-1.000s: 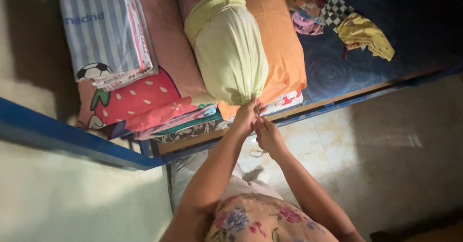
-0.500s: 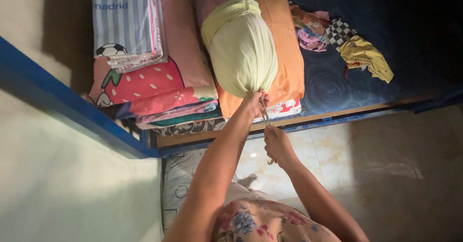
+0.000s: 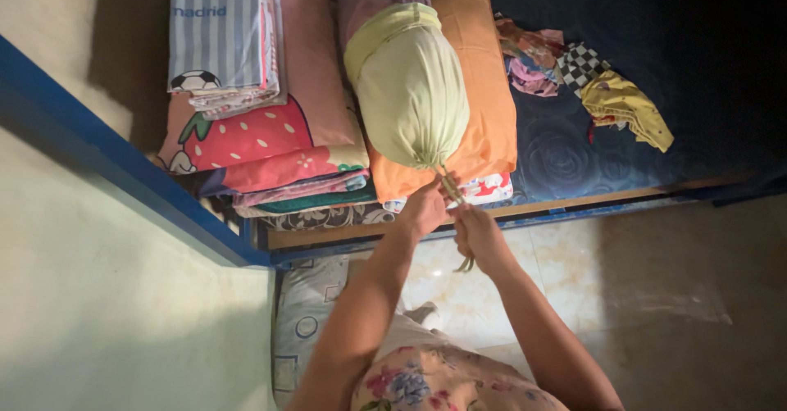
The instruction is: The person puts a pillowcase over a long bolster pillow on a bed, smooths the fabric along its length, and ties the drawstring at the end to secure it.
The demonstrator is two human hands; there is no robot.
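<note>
A pale green bolster (image 3: pixel 410 91) lies on an orange pillow (image 3: pixel 479 83) at the bed's edge, its near end gathered to a point. A thin drawstring (image 3: pixel 453 191) runs from that gathered end toward me. My left hand (image 3: pixel 424 208) grips the string just below the bolster's tip. My right hand (image 3: pixel 478 235) holds the string a little lower, and its loose end (image 3: pixel 467 263) dangles under the fist.
A striped folded sheet (image 3: pixel 220 38) rests on a strawberry-print pillow (image 3: pixel 254 140) atop a stack of bedding. Crumpled clothes (image 3: pixel 586 83) lie on the dark blue mattress (image 3: pixel 656 34). A blue bed frame rail (image 3: pixel 123 173) crosses the left. Another pillow (image 3: pixel 303 321) lies on the tiled floor.
My left hand slid down from the bolster's gathered tip onto the string. My right hand pulled away, then came back up closer to the left. The view shifted slightly.
</note>
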